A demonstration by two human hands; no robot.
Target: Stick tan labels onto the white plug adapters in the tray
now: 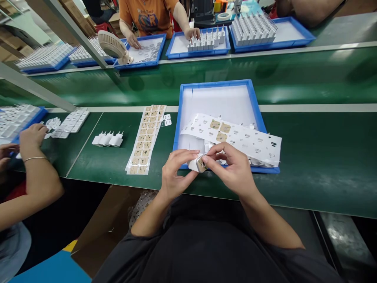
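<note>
Far beyond the fingers, across the worktop, an orange shirt bears lettering that starts "Wer" with a larger "R" below, the rest unclear, while markings on the white sheet just past the fingers are too small to read.

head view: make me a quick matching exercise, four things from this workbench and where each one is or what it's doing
1. left hand
2. near blue tray
3. fan
4. small group of white plugs

A. beige, on the far side of the line
B. on the green table, left of the tan label sheets
C. holding a white adapter
D. partly covered by a mostly peeled label sheet

Pairs: 1-C, 2-D, 3-A, 4-B
</note>
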